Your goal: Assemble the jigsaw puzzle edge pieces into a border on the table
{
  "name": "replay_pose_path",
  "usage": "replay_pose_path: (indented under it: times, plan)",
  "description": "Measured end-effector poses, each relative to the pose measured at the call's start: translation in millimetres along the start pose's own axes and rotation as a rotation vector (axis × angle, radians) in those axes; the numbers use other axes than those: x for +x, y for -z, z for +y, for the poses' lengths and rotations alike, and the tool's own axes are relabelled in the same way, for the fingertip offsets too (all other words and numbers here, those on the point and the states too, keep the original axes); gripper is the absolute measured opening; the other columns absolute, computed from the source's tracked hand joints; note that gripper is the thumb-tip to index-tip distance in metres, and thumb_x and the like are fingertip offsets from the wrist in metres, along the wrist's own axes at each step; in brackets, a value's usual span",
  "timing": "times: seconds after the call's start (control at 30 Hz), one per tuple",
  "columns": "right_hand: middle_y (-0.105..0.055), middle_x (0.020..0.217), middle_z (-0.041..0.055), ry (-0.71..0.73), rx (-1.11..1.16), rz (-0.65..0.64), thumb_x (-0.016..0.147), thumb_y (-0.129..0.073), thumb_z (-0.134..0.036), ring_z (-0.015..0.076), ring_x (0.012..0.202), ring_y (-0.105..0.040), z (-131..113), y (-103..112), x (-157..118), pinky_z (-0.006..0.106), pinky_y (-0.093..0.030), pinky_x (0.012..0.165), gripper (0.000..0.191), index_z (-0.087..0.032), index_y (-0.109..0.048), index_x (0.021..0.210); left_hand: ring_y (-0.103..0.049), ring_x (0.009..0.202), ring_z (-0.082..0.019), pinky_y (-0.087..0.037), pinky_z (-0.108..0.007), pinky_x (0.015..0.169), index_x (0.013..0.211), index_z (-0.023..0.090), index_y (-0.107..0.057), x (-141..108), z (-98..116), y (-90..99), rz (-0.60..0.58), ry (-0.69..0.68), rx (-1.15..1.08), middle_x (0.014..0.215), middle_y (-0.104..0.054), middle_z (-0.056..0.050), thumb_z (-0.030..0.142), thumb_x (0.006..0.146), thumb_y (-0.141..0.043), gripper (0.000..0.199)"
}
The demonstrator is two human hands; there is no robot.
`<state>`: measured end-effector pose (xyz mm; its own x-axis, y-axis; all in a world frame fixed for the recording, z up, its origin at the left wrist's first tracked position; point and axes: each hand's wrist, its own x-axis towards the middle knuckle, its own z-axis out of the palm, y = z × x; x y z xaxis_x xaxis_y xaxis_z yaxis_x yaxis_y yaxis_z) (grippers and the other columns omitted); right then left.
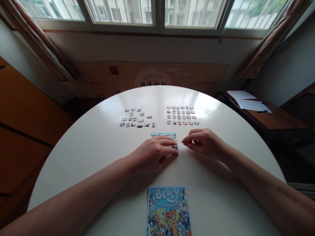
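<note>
Left hand point(156, 151) on one puzzle point(161, 134), one picture point(169, 211)

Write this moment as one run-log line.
left hand: fingers over joined puzzle pieces | right hand: beside them, grip unclear | scattered pieces: beyond, left | rowed pieces: beyond, right | Bluey picture: near side

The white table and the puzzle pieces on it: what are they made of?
The table looks like smooth laminate or lacquered board; its glossy top mirrors the window light. The puzzle pieces are probably printed cardboard, judging by their thin, interlocking shapes and coloured faces, though wood is possible.
</note>
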<state>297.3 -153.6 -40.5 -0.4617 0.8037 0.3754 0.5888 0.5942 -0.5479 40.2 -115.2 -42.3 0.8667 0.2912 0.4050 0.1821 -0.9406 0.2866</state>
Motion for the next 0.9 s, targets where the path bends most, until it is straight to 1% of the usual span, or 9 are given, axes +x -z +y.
replay_pose_path:
  times: [0.1, 0.23, 0.37, 0.5, 0.6, 0.67, 0.73, 0.8, 0.9]
  plan:
    - [-0.069, 0.074, 0.0029, -0.008, -0.006, 0.017, 0.088, -0.064, -0.015, 0.0082, 0.058, -0.056, 1.2, -1.7, 0.1, 0.022, -0.044, 0.054, 0.015, -0.016, -0.079, 0.09, -0.063, 0.12, -0.024, -0.054, -0.046, 0.102, 0.108, 0.025, -0.074, -0.2, 0.7, -1.5, -0.005, 0.019, 0.04, 0.127, -0.07, -0.005, 0.012, 0.088, -0.059, 0.028]
    - [-0.068, 0.074, 0.0027, -0.01, -0.007, 0.032, 0.089, -0.064, -0.019, 0.0079, 0.057, -0.055, 0.9, -0.4, 0.6, 0.022, -0.043, 0.052, 0.015, -0.016, -0.079, 0.09, -0.061, 0.121, -0.027, -0.054, -0.048, 0.1, 0.107, 0.025, -0.075, 0.3, 2.7, -1.4, -0.018, 0.049, 0.057, 0.129, -0.067, -0.007, 0.008, 0.085, -0.06, 0.031]
    - [-0.069, 0.073, 0.0033, 0.013, -0.016, 0.063, 0.09, -0.063, -0.022, 0.0079, 0.056, -0.055, 1.2, 2.7, 1.3, 0.022, -0.043, 0.052, 0.017, -0.016, -0.079, 0.089, -0.061, 0.12, -0.028, -0.053, -0.049, 0.1, 0.106, 0.026, -0.074, 0.5, 3.6, -1.9, -0.023, 0.089, 0.032, 0.131, -0.065, -0.008, 0.006, 0.082, -0.062, 0.034]
    - [-0.069, 0.073, 0.0029, 0.002, -0.014, 0.071, 0.09, -0.064, -0.023, 0.0079, 0.056, -0.054, 1.8, 4.3, 1.0, 0.022, -0.044, 0.052, 0.016, -0.017, -0.079, 0.091, -0.06, 0.119, -0.028, -0.053, -0.051, 0.098, 0.104, 0.027, -0.075, 0.2, 2.5, -2.6, -0.031, 0.128, -0.015, 0.129, -0.065, -0.007, 0.005, 0.081, -0.062, 0.034]
    - [-0.069, 0.074, 0.0028, -0.011, -0.009, 0.074, 0.09, -0.064, -0.023, 0.0081, 0.056, -0.054, 1.0, 4.3, 0.5, 0.022, -0.044, 0.052, 0.016, -0.017, -0.079, 0.092, -0.06, 0.119, -0.027, -0.053, -0.05, 0.098, 0.106, 0.027, -0.074, -0.6, 0.7, -2.4, -0.025, 0.124, -0.039, 0.131, -0.064, -0.007, 0.002, 0.079, -0.06, 0.04]
    - [-0.068, 0.074, 0.003, -0.01, -0.007, 0.069, 0.091, -0.065, -0.024, 0.0081, 0.057, -0.055, -0.4, 4.0, 0.4, 0.022, -0.044, 0.053, 0.016, -0.017, -0.079, 0.091, -0.06, 0.119, -0.025, -0.054, -0.047, 0.097, 0.105, 0.027, -0.074, -1.2, -0.5, -1.5, 0.006, 0.119, -0.056, 0.131, -0.064, -0.007, -0.002, 0.077, -0.057, 0.044]
    - [-0.068, 0.074, 0.0033, -0.002, -0.007, 0.037, 0.091, -0.065, -0.024, 0.0081, 0.057, -0.055, -2.4, 3.8, 0.4, 0.022, -0.044, 0.053, 0.016, -0.016, -0.079, 0.091, -0.062, 0.114, -0.023, -0.055, -0.043, 0.093, 0.102, 0.025, -0.074, -1.4, -1.0, 0.4, 0.063, 0.116, -0.066, 0.124, -0.067, -0.007, -0.001, 0.079, -0.055, 0.039]
    - [-0.068, 0.075, 0.003, 0.006, -0.004, -0.021, 0.091, -0.065, -0.024, 0.0079, 0.057, -0.054, -4.4, 3.6, 0.2, 0.022, -0.043, 0.053, 0.015, -0.017, -0.079, 0.092, -0.064, 0.104, -0.022, -0.056, -0.04, 0.089, 0.097, 0.022, -0.074, -1.3, -0.7, 2.9, 0.112, 0.13, -0.056, 0.111, -0.07, -0.007, 0.005, 0.084, -0.058, 0.027]
    - [-0.067, 0.075, 0.0018, 0.013, -0.006, -0.091, 0.089, -0.068, -0.024, 0.0073, 0.056, -0.052, -6.9, 2.1, -0.3, 0.021, -0.042, 0.054, 0.013, -0.019, -0.079, 0.093, -0.064, 0.091, -0.02, -0.055, -0.037, 0.082, 0.09, 0.021, -0.074, -0.8, 0.4, 6.2, 0.095, 0.175, -0.041, 0.095, -0.072, -0.005, 0.016, 0.086, -0.065, 0.012]
